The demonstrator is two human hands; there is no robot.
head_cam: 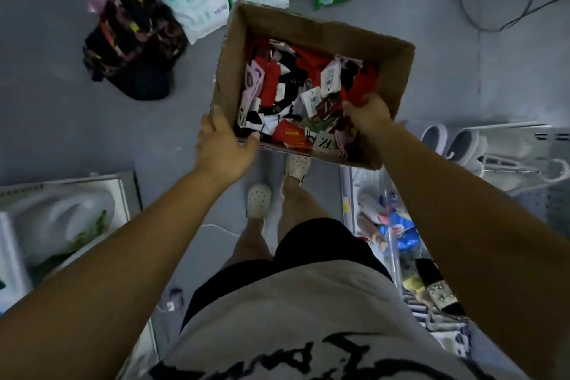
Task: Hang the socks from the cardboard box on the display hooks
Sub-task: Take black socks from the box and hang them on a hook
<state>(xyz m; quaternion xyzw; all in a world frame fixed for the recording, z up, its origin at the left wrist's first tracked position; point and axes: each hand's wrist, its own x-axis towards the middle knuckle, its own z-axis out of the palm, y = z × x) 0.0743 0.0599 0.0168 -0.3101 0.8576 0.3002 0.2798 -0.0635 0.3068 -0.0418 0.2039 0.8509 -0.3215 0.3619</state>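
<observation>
Cardboard box (398, 77) held off floor (61, 120); left hand (222, 148) clamped on near-left corner, right hand (367, 111) on near-right wall. Socks (308, 71) piled loose inside. Risk judged: wall buckled, box tipped, socks spilled.

Brown box (311, 28) w/ red, black (some white) socks (308, 71).

A bold "Z" mark is printed on a pale card tag (324, 142) in the cardboard box (401, 77). Barcodes are carried by white tags (330, 79), their digits unreadable.
</observation>
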